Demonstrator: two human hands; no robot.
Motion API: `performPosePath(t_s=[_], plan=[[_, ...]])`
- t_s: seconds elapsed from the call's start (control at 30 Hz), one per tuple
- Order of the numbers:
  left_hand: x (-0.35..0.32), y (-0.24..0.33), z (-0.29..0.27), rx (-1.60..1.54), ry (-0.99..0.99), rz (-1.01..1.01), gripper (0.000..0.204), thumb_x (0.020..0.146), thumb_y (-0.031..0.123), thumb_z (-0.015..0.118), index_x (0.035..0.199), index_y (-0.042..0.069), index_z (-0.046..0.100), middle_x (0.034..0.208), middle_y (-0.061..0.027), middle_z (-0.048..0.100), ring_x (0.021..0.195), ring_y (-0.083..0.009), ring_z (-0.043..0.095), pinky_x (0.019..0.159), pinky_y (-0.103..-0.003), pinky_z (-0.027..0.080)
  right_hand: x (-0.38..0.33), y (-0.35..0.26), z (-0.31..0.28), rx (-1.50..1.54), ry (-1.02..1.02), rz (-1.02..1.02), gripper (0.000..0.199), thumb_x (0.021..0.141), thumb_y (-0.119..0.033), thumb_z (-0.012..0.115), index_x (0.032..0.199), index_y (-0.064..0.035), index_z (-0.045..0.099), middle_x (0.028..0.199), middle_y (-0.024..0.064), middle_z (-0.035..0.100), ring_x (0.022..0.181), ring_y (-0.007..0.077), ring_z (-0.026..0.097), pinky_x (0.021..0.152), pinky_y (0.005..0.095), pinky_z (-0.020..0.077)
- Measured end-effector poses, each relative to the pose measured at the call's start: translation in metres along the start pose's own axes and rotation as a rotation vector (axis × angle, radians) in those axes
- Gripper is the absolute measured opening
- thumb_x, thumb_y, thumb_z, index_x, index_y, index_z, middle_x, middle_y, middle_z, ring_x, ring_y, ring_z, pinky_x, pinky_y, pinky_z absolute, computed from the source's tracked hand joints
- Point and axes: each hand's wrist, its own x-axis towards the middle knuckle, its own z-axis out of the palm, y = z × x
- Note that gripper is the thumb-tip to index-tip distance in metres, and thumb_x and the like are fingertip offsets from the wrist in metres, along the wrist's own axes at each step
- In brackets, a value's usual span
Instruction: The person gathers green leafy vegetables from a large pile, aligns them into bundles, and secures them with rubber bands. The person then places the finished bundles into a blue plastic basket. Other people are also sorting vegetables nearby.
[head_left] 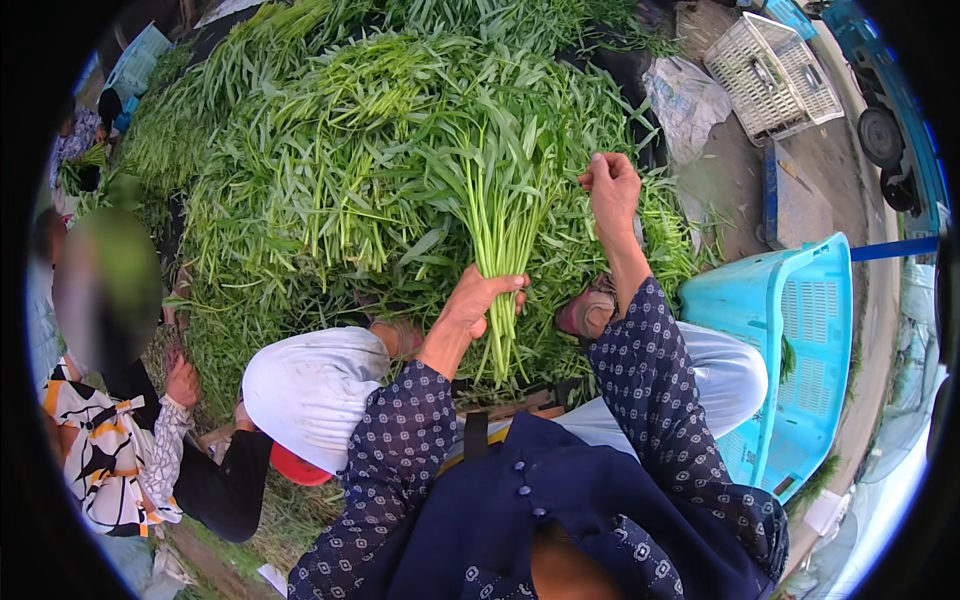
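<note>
- The left hand (pixel 478 300) gripped a bunch of green stalks (pixel 503 235) around its lower stems, fingers (pixel 508 286) curled shut about them, thumb side up.
- The bunch stood nearly upright in front of the person's knees, cut ends pointing down past the fist, leafy tops fanning out against the big heap of greens (pixel 330 170) behind it.
- The right hand (pixel 612 185) was raised beside the leaves, level with the top of the bunch, fingers pinched closed; whether they nipped a single leaf or stem could not be told at this size.
- To do this well, I judge the left grip should stay firm but low on the stems, so the stalks keep level at the cut ends and none slide out.
- The right hand would do best to pull any bad strand out upward, along the stalks rather than across them, lest it snap good ones.
- A turquoise plastic basket (pixel 800 350) lay tipped on its side just beside the right knee.
- Another person in a patterned sleeve (pixel 165 450) sat near on the left, apart from the bunch.
</note>
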Motion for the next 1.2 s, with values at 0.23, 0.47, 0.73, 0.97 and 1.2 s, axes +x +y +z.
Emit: performPosePath(t_s=[0.23,0.47,0.73,0.97,1.2], plan=[[-0.027,0.045,0.015,-0.494,-0.288,-0.02,0.035,0.085,0.002,0.064,0.117,-0.003,0.052,0.093,-0.0125,0.062,0.069,-0.0176,0.059,0.06,-0.036,0.052,-0.051,0.054,-0.071,0.806,0.075,0.64,0.032,0.102,-0.03,0.044,0.111,0.0008,0.049,0.106,0.0162,0.066,0.088,0.0201,0.066,0.074,0.0321,0.058],[-0.044,0.124,0.02,-0.466,-0.175,-0.151,0.022,0.087,0.001,0.059,0.105,-0.005,0.05,0.093,-0.0111,0.057,0.07,-0.0145,0.054,0.061,-0.032,0.048,-0.106,0.03,-0.036,0.495,-0.294,0.61,0.033,0.101,-0.026,0.047,0.122,-0.0001,0.051,0.091,0.007,0.066,0.074,0.0113,0.063,0.065,0.0254,0.0549],[-0.049,0.16,0.076,1.984,0.782,0.745,0.045,0.076,0.005,0.065,0.117,-0.004,0.049,0.081,-0.0187,0.065,0.068,-0.0311,0.067,0.058,-0.04,0.053,-0.118,-0.079,0.028,0.574,-0.788,0.197,0.08,0.089,-0.048,0.064,0.14,0.0062,0.036,0.132,0.0206,0.053,0.116,0.0236,0.057,0.097,0.0359,0.0457],[-0.024,0.045,0.031,2.224,0.752,0.262,0.048,0.08,0.009,0.061,0.123,-0.008,0.045,0.095,-0.025,0.064,0.079,-0.0374,0.068,0.066,-0.044,0.056,-0.138,-0.01,0.079,1.206,-0.676,0.764,0.044,0.094,-0.028,0.063,0.124,0.0011,0.052,0.121,0.0132,0.059,0.11,0.0239,0.057,0.095,0.043,0.0483],[-0.036,0.031,0.051,2.334,1.042,0.676,0.056,0.084,0.012,0.06,0.133,-0.004,0.04,0.111,-0.0199,0.058,0.073,-0.0258,0.065,0.058,-0.033,0.054,-0.132,-0.045,0.064,1.044,-0.647,0.548,0.026,0.094,-0.018,0.059,0.114,-0.0017,0.056,0.107,0.008,0.063,0.094,0.0166,0.061,0.082,0.0349,0.0537]])
